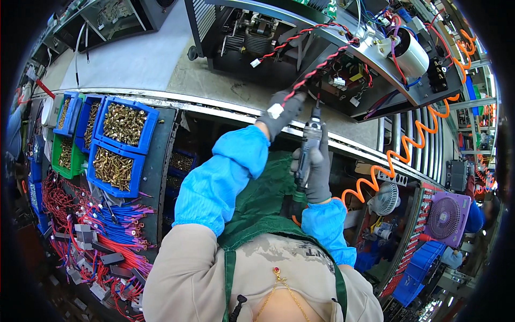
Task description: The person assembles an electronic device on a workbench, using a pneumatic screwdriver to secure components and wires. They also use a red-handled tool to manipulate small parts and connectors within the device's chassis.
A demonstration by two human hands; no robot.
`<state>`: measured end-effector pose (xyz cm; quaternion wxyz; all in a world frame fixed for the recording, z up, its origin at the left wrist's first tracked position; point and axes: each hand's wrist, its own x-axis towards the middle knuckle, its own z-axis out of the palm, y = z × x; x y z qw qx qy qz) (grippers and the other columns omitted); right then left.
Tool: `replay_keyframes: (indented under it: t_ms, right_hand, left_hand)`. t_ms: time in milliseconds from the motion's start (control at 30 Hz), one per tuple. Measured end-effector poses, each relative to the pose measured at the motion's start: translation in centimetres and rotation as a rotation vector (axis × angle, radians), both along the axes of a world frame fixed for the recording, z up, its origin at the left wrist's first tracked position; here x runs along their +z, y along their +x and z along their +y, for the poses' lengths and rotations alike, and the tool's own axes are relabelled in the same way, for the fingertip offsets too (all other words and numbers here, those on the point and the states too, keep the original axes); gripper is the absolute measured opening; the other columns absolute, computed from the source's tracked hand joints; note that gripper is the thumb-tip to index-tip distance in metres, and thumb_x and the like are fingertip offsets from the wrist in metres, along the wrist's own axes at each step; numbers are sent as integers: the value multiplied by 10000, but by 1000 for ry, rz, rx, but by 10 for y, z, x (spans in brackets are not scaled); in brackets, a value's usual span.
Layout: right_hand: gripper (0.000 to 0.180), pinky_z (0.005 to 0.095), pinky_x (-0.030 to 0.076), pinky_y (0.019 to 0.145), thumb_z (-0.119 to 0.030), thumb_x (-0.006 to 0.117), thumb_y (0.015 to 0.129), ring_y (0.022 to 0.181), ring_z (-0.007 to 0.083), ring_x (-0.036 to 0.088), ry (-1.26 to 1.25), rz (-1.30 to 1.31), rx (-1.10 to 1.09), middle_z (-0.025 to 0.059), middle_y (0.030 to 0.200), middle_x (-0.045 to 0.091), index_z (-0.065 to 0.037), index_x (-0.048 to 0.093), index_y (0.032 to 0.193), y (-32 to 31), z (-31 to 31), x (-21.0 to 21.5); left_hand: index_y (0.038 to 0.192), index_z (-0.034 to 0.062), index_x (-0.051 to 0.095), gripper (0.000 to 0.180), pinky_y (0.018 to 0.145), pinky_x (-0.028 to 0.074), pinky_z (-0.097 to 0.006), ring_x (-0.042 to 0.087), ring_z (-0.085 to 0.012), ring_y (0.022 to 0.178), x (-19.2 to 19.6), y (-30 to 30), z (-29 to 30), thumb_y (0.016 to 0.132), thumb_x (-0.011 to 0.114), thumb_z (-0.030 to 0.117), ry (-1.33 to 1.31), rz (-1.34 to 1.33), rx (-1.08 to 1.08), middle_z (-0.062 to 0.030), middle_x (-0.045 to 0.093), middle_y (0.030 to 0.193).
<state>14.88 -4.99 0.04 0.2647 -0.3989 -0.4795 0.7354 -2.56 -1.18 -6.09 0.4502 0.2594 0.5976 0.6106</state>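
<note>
My right hand (317, 169), in a grey glove, is wrapped round an air screwdriver (307, 153). Its bit points away from me, toward the lower edge of an open metal machine housing (394, 88). Just left of the bit is my left hand (281, 115), also gloved, with its fingers curled together; whatever they may hold is hidden. A red-and-black twisted cable (322, 67) hangs from the housing across the left glove, and its white connector (275, 111) lies over the back of that hand. A second white connector (255, 63) dangles farther left on another twisted cable.
Blue bins (124, 126) of screws and a green bin (67, 158) stand at left, above bundles of coloured wires (120, 225). An orange coiled air hose (407, 142) stretches along the right. Beyond it are metal rollers (424, 129), a white fan (384, 198) and a purple fan (448, 217).
</note>
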Motion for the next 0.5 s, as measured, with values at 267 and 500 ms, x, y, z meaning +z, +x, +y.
replay_keyframes:
  t_ms: [267, 500]
  right_hand:
    - [579, 262, 494, 463, -487, 542, 869, 532, 147, 576, -230, 276, 80, 97, 818, 597, -131, 405, 1304, 31, 24, -13]
    - [787, 250, 485, 482, -337, 601, 831, 575, 119, 559, 138, -182, 81, 72, 797, 564, -213, 167, 1476, 15, 16, 22]
  left_hand:
    - [1137, 121, 591, 330, 764, 469, -468, 587, -406, 862, 14, 12, 41, 836, 525, 240, 3, 834, 69, -197, 633, 929]
    - [998, 126, 620, 224, 698, 501, -455, 623, -364, 778, -4, 15, 59, 802, 573, 225, -158, 947, 29, -164, 645, 863]
